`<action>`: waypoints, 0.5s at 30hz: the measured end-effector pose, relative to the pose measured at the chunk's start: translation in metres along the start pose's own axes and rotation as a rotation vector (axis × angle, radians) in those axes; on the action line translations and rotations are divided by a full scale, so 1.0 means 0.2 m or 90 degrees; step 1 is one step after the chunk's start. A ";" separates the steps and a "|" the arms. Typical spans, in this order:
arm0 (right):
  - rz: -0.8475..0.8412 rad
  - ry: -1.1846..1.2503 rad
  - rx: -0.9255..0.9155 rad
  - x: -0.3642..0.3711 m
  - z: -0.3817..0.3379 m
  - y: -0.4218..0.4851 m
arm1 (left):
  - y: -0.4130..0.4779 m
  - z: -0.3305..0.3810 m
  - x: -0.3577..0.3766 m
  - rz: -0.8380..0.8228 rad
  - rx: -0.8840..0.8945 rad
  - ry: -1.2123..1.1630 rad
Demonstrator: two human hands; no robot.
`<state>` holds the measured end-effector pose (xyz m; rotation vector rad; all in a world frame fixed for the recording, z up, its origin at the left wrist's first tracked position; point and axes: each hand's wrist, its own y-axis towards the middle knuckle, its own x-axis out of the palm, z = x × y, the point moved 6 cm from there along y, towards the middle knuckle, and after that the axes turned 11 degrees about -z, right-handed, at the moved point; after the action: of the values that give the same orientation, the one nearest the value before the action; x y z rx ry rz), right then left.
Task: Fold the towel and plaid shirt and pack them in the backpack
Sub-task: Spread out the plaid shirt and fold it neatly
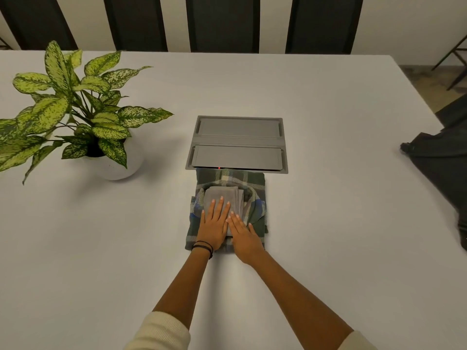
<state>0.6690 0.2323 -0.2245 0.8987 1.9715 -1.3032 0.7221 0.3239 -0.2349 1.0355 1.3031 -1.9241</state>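
A folded green plaid shirt (255,180) lies on the white table (101,236) in front of me. On top of it sits a folded grey towel (222,195). My left hand (213,223) lies flat on the towel with straight fingers. Beside it, my right hand (243,236) presses flat on the towel's near right part and the shirt. A black backpack (439,157) lies at the table's right edge, partly out of view.
A grey recessed cable box with two lids (237,142) is set into the table just behind the shirt. A potted plant in a white pot (75,114) stands at the left. Dark chairs stand behind the far edge.
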 end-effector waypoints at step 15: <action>-0.127 0.142 -0.107 -0.25 0.08 -0.10 | -0.04 0.17 -0.18 -0.023 -0.032 0.051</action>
<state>0.6845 0.2007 -0.1812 0.8110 2.3564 -1.1609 0.7247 0.2966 -0.1925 1.0803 1.4170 -1.8838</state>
